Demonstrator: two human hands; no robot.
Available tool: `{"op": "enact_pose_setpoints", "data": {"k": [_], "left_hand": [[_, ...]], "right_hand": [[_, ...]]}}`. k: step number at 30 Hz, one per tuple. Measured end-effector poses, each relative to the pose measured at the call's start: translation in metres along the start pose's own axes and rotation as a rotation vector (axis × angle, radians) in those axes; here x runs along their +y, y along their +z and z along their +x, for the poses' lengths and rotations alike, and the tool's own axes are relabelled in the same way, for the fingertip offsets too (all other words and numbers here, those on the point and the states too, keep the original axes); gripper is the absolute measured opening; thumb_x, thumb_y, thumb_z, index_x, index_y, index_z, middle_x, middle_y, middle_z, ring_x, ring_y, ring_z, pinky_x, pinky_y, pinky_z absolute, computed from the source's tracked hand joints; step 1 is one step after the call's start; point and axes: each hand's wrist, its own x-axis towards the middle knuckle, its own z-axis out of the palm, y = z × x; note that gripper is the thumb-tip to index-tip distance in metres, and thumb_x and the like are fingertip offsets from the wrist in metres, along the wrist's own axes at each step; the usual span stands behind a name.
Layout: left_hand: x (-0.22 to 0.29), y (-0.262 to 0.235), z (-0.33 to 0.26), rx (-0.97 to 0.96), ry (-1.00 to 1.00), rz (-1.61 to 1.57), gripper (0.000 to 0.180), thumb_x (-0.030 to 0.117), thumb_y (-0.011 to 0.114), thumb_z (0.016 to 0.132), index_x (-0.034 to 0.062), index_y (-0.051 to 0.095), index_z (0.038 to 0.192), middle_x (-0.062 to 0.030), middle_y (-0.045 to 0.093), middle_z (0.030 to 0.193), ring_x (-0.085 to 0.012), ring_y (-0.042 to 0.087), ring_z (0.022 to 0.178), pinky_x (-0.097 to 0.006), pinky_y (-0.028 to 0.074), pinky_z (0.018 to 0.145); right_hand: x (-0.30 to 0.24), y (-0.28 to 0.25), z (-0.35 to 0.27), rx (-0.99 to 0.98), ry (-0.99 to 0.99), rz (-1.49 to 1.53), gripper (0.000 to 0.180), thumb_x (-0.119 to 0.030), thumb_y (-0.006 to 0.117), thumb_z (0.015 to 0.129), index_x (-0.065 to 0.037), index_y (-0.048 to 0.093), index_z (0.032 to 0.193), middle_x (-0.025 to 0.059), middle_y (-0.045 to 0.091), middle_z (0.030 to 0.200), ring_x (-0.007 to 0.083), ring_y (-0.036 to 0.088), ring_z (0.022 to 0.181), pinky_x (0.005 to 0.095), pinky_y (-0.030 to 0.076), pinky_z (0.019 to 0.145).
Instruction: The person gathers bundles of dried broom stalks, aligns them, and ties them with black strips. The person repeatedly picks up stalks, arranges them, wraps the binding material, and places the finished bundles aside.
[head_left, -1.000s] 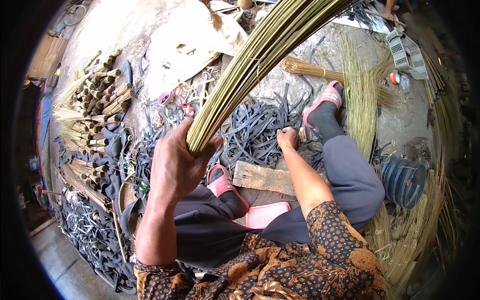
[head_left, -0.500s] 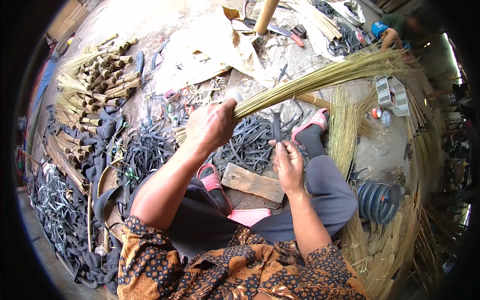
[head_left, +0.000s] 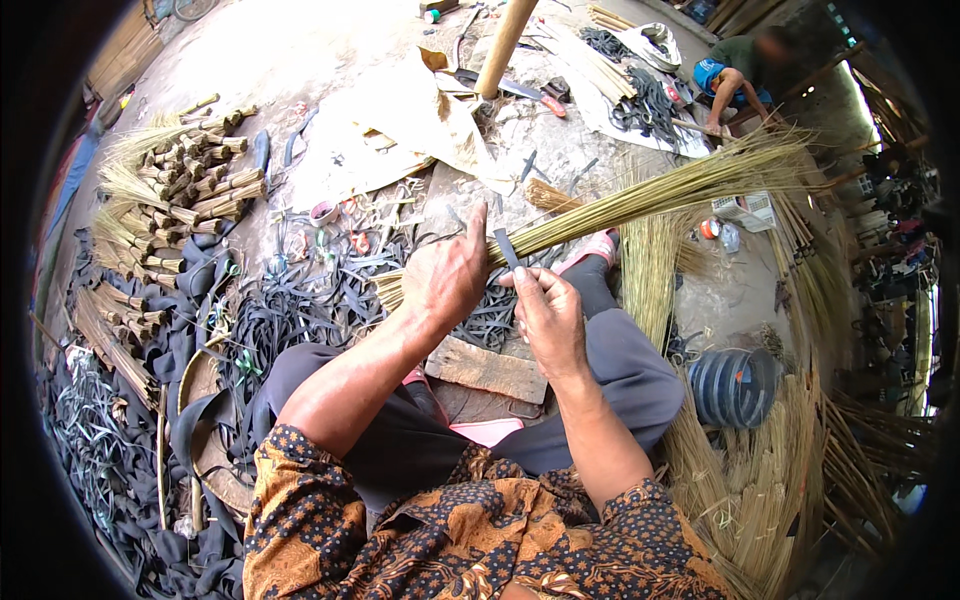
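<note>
L hand [head_left: 445,280] is gripping the straw bundle [head_left: 640,205] nr its butt end, w/ the long axis running up & to the R. R hand [head_left: 550,315], just below the bundle, is pinching a dark strip [head_left: 507,248] approx. crosswise to it.

My left hand [head_left: 445,280] grips a bundle of thin yellow-green stalks [head_left: 620,215], slanting up rightward to fanned tips; a flat dark strip [head_left: 507,248], pinched in my right hand [head_left: 552,322], overlaps it.
</note>
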Motion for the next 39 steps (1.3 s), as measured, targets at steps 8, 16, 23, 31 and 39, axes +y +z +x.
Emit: {"op": "enact_pose_setpoints", "data": {"k": [8, 16, 23, 31, 39], "left_hand": [[-0.004, -0.004, -0.004, 0.000, 0.092, -0.050, 0.031, 0.026, 0.064, 0.096, 0.0115, 0.059, 0.123, -0.0210, 0.073, 0.081, -0.0410, 0.073, 0.074, -0.053, 0.056, 0.062], [-0.002, -0.030, -0.016, -0.337, 0.094, -0.580, 0.034, 0.026, 0.082, 0.087, 0.0064, 0.070, 0.112, -0.0128, 0.074, 0.085, -0.0226, 0.069, 0.081, -0.039, 0.054, 0.075], [0.016, -0.021, -0.029, -1.228, 0.235, -1.111, 0.029, 0.029, 0.082, 0.092, 0.0056, 0.069, 0.102, 0.0051, 0.059, 0.071, -0.0082, 0.055, 0.059, -0.026, 0.046, 0.052], [0.009, -0.001, -0.021, -0.371, 0.122, -0.410, 0.037, 0.032, 0.077, 0.089, 0.0037, 0.065, 0.109, -0.0245, 0.073, 0.095, -0.0455, 0.070, 0.095, -0.053, 0.055, 0.083], [0.004, 0.035, -0.023, -0.201, 0.035, -0.191, 0.020, 0.022, 0.065, 0.089, 0.0054, 0.073, 0.097, -0.0239, 0.074, 0.086, -0.0426, 0.074, 0.083, -0.055, 0.059, 0.075]], "right_hand": [[-0.007, 0.003, -0.002, -0.036, 0.066, 0.020, 0.027, -0.026, 0.058, 0.108, -0.003, 0.070, 0.103, -0.0084, 0.046, 0.062, -0.0005, 0.037, 0.050, 0.0191, 0.029, 0.045], [0.026, -0.046, -0.026, -0.144, -0.277, -0.511, 0.021, -0.019, 0.053, 0.110, -0.003, 0.066, 0.109, 0.0020, 0.062, 0.077, 0.0136, 0.058, 0.069, 0.0287, 0.045, 0.065], [0.023, -0.070, 0.005, -0.312, -0.640, -0.753, 0.015, -0.015, 0.064, 0.096, -0.003, 0.065, 0.106, 0.0120, 0.072, 0.100, 0.0305, 0.070, 0.085, 0.0385, 0.056, 0.074], [-0.052, -0.048, -0.017, -0.153, 0.055, -1.184, 0.033, -0.022, 0.058, 0.104, -0.001, 0.068, 0.126, 0.0199, 0.076, 0.100, 0.0352, 0.075, 0.089, 0.0422, 0.056, 0.082], [-0.035, 0.006, 0.024, -0.059, 0.025, -0.789, 0.030, -0.022, 0.067, 0.099, 0.004, 0.072, 0.112, 0.0121, 0.071, 0.070, 0.0148, 0.067, 0.052, 0.0318, 0.052, 0.053]]}}
